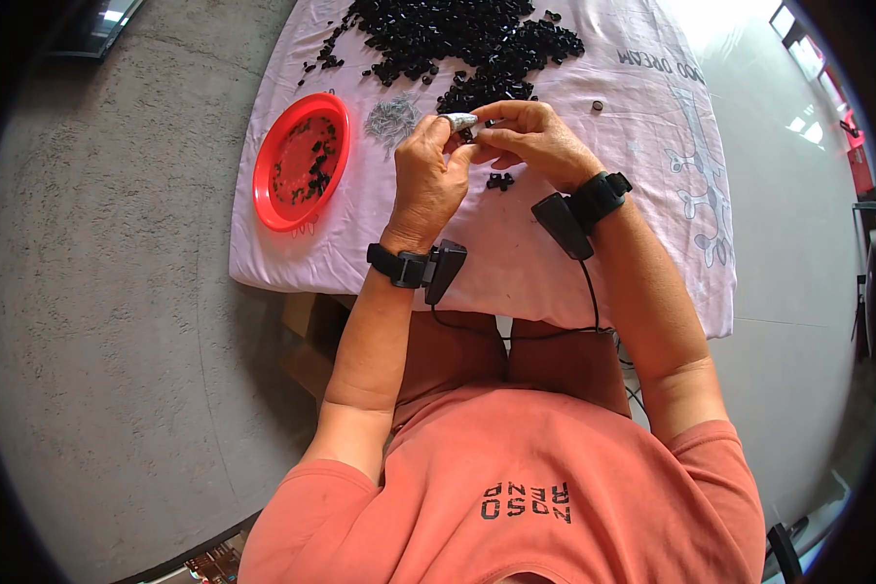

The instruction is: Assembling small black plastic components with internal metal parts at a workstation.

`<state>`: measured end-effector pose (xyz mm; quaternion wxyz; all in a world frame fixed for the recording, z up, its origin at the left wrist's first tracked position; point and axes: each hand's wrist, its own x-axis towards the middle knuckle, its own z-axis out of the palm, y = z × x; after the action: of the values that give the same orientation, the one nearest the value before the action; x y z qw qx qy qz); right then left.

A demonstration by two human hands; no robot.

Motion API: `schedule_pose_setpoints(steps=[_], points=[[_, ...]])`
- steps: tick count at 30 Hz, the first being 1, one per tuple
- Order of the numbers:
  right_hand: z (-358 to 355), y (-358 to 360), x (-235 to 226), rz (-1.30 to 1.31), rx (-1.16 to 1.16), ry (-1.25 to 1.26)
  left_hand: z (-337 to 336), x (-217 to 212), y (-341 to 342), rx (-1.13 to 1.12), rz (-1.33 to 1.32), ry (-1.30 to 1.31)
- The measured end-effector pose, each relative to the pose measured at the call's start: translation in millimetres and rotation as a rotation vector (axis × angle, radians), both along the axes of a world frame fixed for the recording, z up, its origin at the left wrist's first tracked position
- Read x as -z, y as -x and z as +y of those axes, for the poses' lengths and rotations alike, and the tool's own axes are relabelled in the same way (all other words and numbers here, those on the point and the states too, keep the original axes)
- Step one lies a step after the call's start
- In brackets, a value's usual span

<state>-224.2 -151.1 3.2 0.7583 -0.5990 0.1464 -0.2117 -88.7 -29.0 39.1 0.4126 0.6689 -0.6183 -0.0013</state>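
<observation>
1. Pale pink cloth (555, 263) covers the surface in the head view; it carries everything described here, with bare grey concrete floor (117, 321) around it.
2. At twelve o'clock, at the cloth's far edge, lies a wide heap of small black parts (457, 34), with strays trailing toward eleven o'clock.
3. At about ten o'clock from the hands sits a round red plate (268, 190), holding a scatter of the same black pieces.
4. Between the plate and the hands, just beside the left thumb, lies a small pile of thin grey metal bits (391, 119).
5. The left hand (430, 170) is clenched around a small silvery-grey tool (459, 121), whose rounded tip shows above the thumb and points toward three o'clock.
6. The right hand (530, 141) meets it fingertip to fingertip, pinching a small black part (470, 134) against the tool tip; the piece is too tiny to make out its shape.
7. Just below the hands, at six o'clock, one loose black piece (500, 181) rests on the cloth.
8. At two o'clock from the right hand lies a lone dark ring-like bit (597, 105), well apart from the heap.
9. Both wrists wear black straps with small black devices, cables running back toward the person's orange shirt.
</observation>
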Motion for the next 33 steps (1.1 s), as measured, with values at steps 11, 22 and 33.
schedule_pose_setpoints(steps=[11, 22, 33], points=[[-0.9, -1.9, 3.0, -0.073, -0.038, -0.009, 5.9, -2.1, -4.9, -0.063, -0.010, 0.027], [-12.3, 4.2, 4.8, -0.104, 0.152, -0.006, 16.0, 3.1, -32.0, -0.186, -0.011, 0.055], [-24.5, 4.1, 13.6, -0.007, 0.426, -0.016, 73.0, 22.6, -151.6, -0.730, -0.138, -0.076]])
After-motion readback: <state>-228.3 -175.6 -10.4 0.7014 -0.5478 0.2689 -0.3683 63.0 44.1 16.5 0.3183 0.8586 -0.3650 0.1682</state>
